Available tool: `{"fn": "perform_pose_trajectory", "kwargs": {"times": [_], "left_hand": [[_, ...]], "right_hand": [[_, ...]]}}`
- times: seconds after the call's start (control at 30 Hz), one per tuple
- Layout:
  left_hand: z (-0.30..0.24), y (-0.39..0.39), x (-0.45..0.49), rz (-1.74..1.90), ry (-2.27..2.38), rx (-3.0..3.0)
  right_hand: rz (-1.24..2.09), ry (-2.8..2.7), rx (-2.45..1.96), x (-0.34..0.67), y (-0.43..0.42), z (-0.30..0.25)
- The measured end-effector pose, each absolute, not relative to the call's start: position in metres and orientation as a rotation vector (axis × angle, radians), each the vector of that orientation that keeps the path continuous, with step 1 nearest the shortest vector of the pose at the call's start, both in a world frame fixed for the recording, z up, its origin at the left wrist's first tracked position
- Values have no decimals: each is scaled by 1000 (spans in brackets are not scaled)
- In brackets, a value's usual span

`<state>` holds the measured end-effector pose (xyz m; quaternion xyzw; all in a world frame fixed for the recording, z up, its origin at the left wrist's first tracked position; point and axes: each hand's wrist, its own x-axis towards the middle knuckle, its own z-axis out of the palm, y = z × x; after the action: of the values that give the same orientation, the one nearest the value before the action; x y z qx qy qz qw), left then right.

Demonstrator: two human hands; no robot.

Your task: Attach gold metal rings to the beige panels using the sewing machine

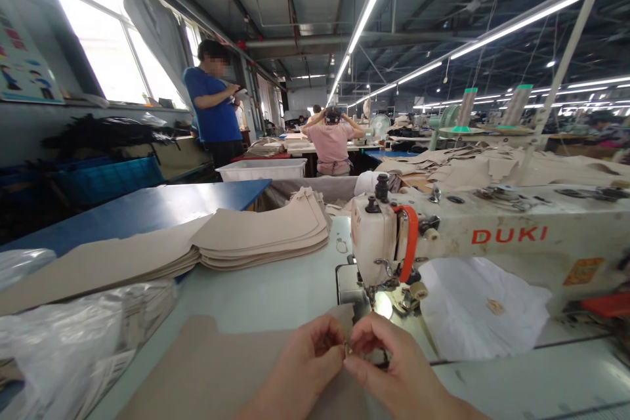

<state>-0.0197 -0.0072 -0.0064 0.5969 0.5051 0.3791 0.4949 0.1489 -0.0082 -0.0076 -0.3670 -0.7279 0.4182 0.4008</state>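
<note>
My left hand [308, 357] and my right hand [388, 361] meet at the near edge of the table, fingertips pinched together on a tiny metal piece [347, 348] that I cannot identify. Both hands hover over a beige fabric panel [216, 367] lying flat on the pale table [266, 289]. Just beyond them stands the white DUKI sewing machine [492, 236], its needle and presser foot [388, 289] a short way past my fingertips.
A stack of beige cut panels [260, 233] lies left of the machine. Clear plastic bags [63, 341] fill the near left. White cloth [477, 308] sits under the machine arm. A person in blue [214, 105] stands at the back left, another in pink [332, 144] sits beyond.
</note>
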Motion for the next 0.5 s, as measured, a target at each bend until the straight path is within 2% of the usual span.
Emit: {"fn": "perform_pose_trajectory", "kwargs": {"times": [0.2, 0.37, 0.5], "left_hand": [[2, -8, -18, 912, 1235, 1393], [-2, -7, -17, 916, 1243, 1373], [-7, -7, -18, 944, 1213, 1343]], "right_hand": [[776, -1987, -853, 151, -9, -7], [705, -1953, -824, 149, -8, -6], [789, -1901, -945, 150, -6, -3]]}}
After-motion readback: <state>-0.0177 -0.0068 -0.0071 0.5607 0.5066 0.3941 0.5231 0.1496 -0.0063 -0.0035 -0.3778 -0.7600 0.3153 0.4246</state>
